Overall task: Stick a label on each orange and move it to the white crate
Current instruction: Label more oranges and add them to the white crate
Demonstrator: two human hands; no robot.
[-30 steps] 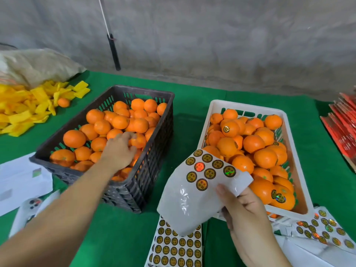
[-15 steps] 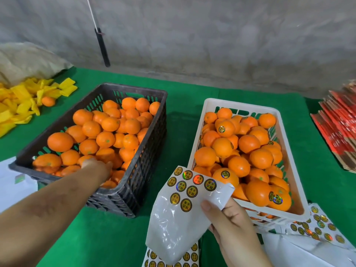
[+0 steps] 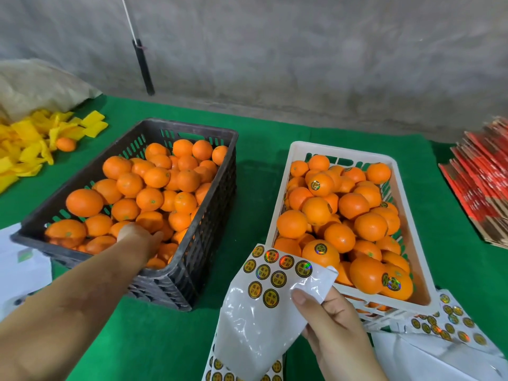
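A black crate [image 3: 210, 243] on the left holds many unlabelled oranges [image 3: 149, 199]. My left hand [image 3: 137, 239] reaches down into its near corner, fingers curled among the fruit and hidden, so a grip on an orange is not visible. The white crate [image 3: 280, 199] on the right is filled with oranges, a few showing round gold labels [image 3: 315, 185]. My right hand [image 3: 335, 325] pinches a white label sheet [image 3: 264, 306] carrying several gold stickers, just in front of the white crate's near left corner.
More sticker sheets lie at the bottom [image 3: 220, 371] and bottom right [image 3: 450, 327]. Yellow wrappers [image 3: 24, 144] with one loose orange [image 3: 66, 144] sit far left, white papers [image 3: 19, 268] near left, red cartons [image 3: 483, 177] far right. A grey wall stands behind the green table.
My left hand has pulled back from the middle of the black crate to its near corner and dipped lower among the oranges. The right hand still holds the sheet.
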